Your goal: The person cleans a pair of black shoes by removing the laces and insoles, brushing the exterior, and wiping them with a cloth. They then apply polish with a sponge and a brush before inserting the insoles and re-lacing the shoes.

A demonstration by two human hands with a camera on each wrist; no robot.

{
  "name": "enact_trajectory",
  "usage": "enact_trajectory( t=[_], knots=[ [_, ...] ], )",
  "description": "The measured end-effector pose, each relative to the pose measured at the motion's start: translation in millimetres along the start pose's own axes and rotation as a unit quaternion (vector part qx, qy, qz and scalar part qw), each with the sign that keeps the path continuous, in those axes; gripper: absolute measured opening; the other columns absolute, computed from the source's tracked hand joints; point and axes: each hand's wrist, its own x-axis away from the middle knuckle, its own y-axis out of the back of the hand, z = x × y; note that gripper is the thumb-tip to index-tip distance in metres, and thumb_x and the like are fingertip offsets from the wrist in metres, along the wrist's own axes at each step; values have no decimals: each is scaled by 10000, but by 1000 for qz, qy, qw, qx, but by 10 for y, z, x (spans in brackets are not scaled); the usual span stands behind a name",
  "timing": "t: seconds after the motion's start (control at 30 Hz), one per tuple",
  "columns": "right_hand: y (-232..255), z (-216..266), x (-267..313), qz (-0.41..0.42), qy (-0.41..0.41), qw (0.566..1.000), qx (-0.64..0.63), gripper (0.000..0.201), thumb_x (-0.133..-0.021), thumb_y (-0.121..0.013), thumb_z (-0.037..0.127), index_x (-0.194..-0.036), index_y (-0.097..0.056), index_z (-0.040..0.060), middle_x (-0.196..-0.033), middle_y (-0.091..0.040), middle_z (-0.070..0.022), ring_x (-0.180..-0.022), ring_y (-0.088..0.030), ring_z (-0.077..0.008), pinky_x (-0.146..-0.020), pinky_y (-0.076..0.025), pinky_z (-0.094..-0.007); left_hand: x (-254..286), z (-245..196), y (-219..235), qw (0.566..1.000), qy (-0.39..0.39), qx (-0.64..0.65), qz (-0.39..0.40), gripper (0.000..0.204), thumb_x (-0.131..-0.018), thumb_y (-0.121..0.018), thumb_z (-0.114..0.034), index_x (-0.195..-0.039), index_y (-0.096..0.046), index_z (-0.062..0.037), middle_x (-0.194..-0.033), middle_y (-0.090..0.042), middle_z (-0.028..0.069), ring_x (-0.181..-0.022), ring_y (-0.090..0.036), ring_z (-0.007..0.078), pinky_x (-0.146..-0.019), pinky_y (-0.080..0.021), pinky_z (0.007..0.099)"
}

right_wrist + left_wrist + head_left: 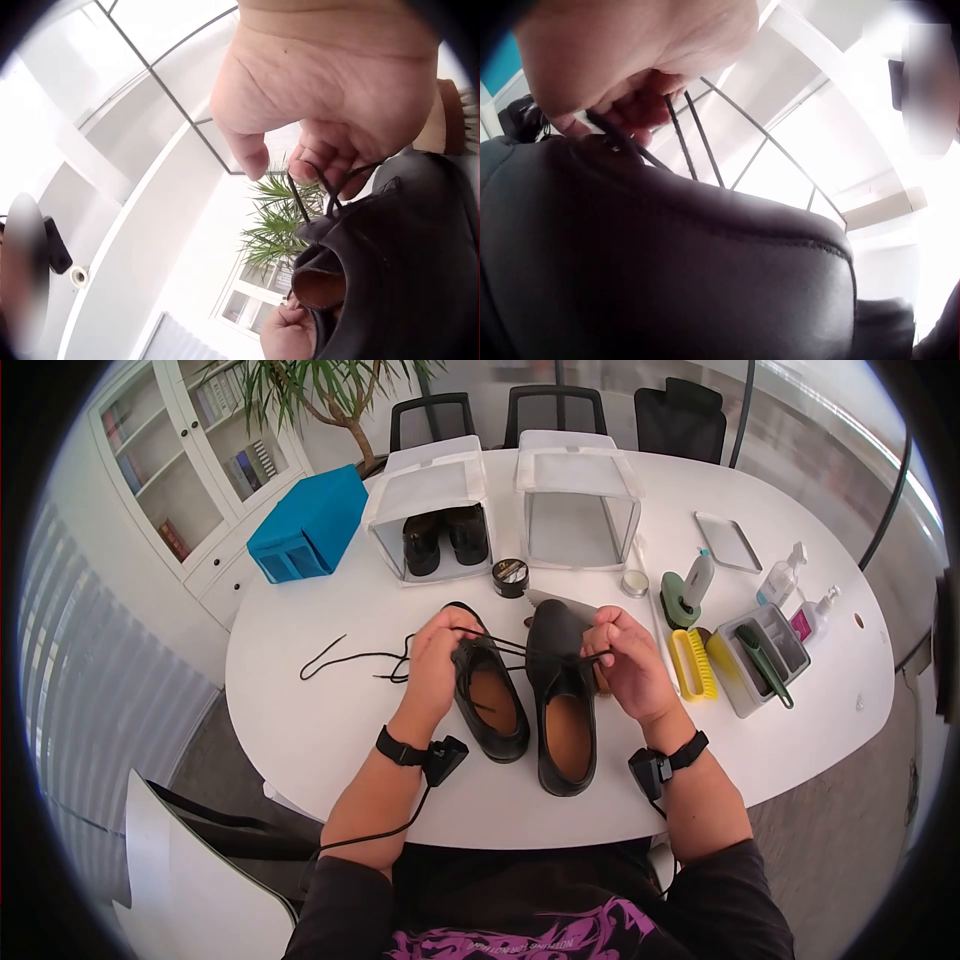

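Observation:
Two black lace-up shoes with tan insoles stand side by side on the white table, toes away from the person: the left shoe (492, 705) and the right shoe (566, 700). My left hand (438, 660) is at the left shoe's upper front and grips black lace (681, 135) with curled fingers. My right hand (636, 665), beside the right shoe's lacing, holds lace (300, 196) in its fingers. Laces stretch across between the hands over both shoes. Another lace (345, 657) trails loosely on the table at the left.
Behind stand a blue box (310, 525), a white box (428, 490) holding black shoes, and another white box (580, 495). A black tin (510, 577) is near the toes. At right are a yellow brush (694, 664), green brush (680, 600), grey caddy (742, 675) and pump bottles (782, 575).

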Motion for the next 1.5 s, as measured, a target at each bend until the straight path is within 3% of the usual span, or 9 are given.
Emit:
enact_trajectory(
  t=[0.2, 0.27, 0.37, 0.53, 0.63, 0.77, 1.03, 1.37, 1.5],
  knots=[
    [-111, 27, 28, -61, 1, 985, 163, 285, -1132, -731, 154, -1365, -599, 58, -902, -634, 14, -853, -604, -100, -924, -543, -305, -13, 162, 93, 988, -24, 79, -132, 75, -976, -500, -104, -930, -544, -64, -1012, -614, 90, -1023, -595, 224, -1033, -467, 363],
    [-52, -27, 31, -51, 12, 982, 182, 286, -1134, -737, 166, -1364, -602, 60, -895, -632, 13, -828, -609, -101, -923, -549, -299, -22, 275, 107, 939, -46, 204, -272, 128, -1038, -492, -139, -928, -536, -88, -996, -596, 67, -991, -578, 220, -1009, -470, 359],
    [57, 48, 2, -49, 50, 997, -32, 322, -1130, -732, 120, -1410, -589, 50, -938, -711, -14, -743, -627, -102, -761, -544, -241, -66, 266, 338, 915, -14, 187, -357, 161, -1084, -483, -164, -936, -521, -113, -976, -572, 44, -965, -561, 212, -988, -473, 353],
    [-294, 138, 69, -73, -31, 978, 193, 452, -1140, -727, 90, -1535, -523, 8, -1068, -812, -75, -620, -633, -90, -491, -438, -212, -40, 141, 223, 983, -47, -73, -162, 349, -1020, -613, -83, -1360, -655, -15, -1312, -688, 107, -1240, -613, 245, -1140, -460, 372],
    [-427, 43, 56, -49, -47, 968, 240, 509, -1169, -678, 68, -1623, -451, 25, -1165, -802, -90, -765, -693, -75, -466, -442, -198, 96, -241, -139, 906, -210, -364, -47, 752, -937, -837, -132, -1618, -549, 5, -1544, -655, 166, -1418, -601, 363, -1244, -427, 484],
    [-490, 33, 86, -16, -38, 981, 190, 716, -1162, -631, 2, -1771, -258, 54, -1404, -757, -165, -827, -709, -73, -509, -513, -205, 259, -476, -436, 912, -185, -350, 106, 986, -875, -914, -145, -1720, -427, 3, -1635, -618, 186, -1503, -563, 374, -1318, -368, 521],
    [-567, 92, 145, 78, -18, 975, 206, 800, -1147, -606, -47, -1822, -188, 52, -1440, -775, -164, -750, -735, -131, -613, -575, -215, 297, -338, -465, 913, -130, -350, 165, 932, -816, -777, -62, -1691, -455, -76, -1533, -706, 129, -1446, -654, 324, -1374, -276, 617],
    [-212, 269, 37, -127, 184, 965, 138, 561, -1165, -630, 15, -1688, -427, 1, -1263, -774, -77, -675, -654, -128, -663, -572, -300, 286, -441, -471, 918, -103, -353, 149, 881, -755, -678, 31, -1615, -531, -94, -1483, -734, 78, -1461, -633, 297, -1421, -90, 678],
    [-167, 378, 44, -89, 147, 978, 116, 511, -1140, -575, -17, -1643, -483, 8, -1219, -722, -66, -658, -515, -94, -675, -602, -308, 275, -269, -358, 921, -62, -363, 132, 702, -794, -642, 36, -1484, -632, -93, -1401, -743, 68, -1379, -670, 295, -1411, -66, 702]
  ],
)
